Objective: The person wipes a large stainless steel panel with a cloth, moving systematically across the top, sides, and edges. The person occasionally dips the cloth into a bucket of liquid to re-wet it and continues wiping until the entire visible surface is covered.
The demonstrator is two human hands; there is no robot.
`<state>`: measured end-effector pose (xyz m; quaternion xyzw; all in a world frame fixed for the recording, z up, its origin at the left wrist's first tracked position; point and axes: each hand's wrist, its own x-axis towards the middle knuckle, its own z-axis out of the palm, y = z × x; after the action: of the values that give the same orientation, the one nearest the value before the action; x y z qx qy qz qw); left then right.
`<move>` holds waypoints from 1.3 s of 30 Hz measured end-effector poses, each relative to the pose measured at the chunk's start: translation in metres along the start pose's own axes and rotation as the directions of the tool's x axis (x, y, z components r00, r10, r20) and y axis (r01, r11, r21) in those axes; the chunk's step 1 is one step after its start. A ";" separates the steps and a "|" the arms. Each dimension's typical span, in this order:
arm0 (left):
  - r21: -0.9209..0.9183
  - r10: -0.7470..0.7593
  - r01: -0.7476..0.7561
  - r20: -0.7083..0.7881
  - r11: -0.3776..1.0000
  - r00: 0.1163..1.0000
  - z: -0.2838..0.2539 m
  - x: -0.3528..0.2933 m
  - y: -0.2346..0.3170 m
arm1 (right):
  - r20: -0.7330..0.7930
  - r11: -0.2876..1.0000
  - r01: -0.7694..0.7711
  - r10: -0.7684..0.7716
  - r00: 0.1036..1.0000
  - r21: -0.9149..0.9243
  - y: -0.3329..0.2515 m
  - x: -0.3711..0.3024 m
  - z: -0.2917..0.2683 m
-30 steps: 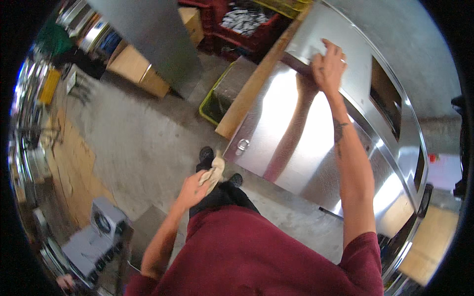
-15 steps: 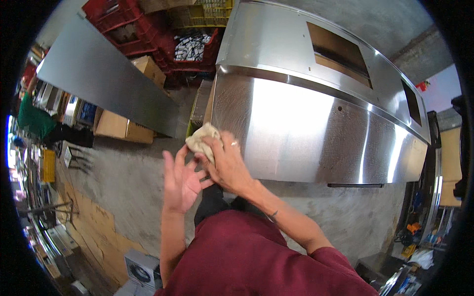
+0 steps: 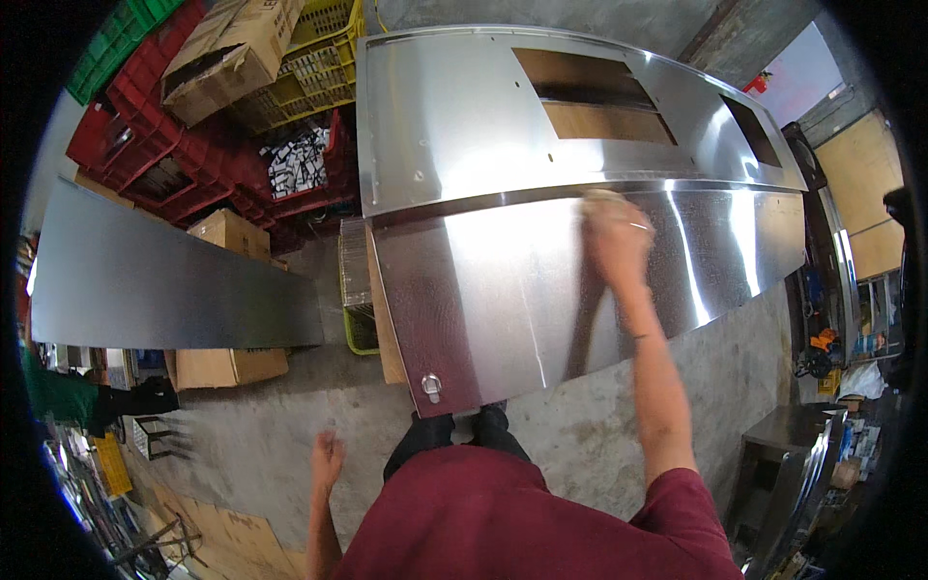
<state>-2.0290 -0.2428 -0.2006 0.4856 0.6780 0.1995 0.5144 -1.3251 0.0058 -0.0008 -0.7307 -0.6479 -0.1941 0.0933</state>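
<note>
A wide stainless steel panel [image 3: 493,290] slopes in front of me, its surface streaked with smears and bright reflections. My right hand [image 3: 619,232] presses a beige cloth [image 3: 601,195] against it, close under the ledge along its upper side. That hand is closed over the cloth and slightly blurred, so much of the cloth is hidden. Low on the left, my left hand [image 3: 329,459] hangs away from the panel with nothing visible in it; motion smears its fingers. A small silvery ring-shaped fitting [image 3: 431,388] sits at the panel's near left corner.
Beyond the ledge, an upper steel face [image 3: 445,116] has rectangular openings. Red crates [image 3: 203,155], a yellow crate [image 3: 319,77] and a cardboard box [image 3: 232,58] are stacked far left. A grey sheet [image 3: 164,271] juts out at left, near a person's green sleeve [image 3: 58,401].
My right hand has carried the cloth from beside the panel onto it, moving right and away. My left hand has dropped away from the cloth. The whole view has shifted.
</note>
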 end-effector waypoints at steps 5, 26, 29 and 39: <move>-0.302 -0.448 0.401 -0.101 0.865 0.889 -0.034 -0.026 -0.031 | -0.093 0.803 -0.595 0.594 0.799 0.022 0.068 -0.010 0.011; 0.497 0.153 -0.264 0.253 0.826 0.955 -0.048 0.119 0.112 | -0.221 0.693 -0.601 0.564 0.796 -0.397 -0.125 -0.041 0.071; 0.358 0.114 -0.261 0.383 0.896 0.917 -0.032 0.094 0.035 | 0.075 0.986 -0.110 0.121 0.990 -0.127 -0.303 -0.029 -0.020; -0.212 -0.190 0.191 0.024 0.958 0.981 0.011 0.022 -0.025 | 0.025 0.823 0.369 -0.420 0.907 0.432 -0.283 -0.138 -0.036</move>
<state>-2.0307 -0.2372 -0.2348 0.3604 0.6955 0.2197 0.5815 -1.6213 -0.0934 -0.0569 -0.5536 -0.8157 -0.0222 0.1665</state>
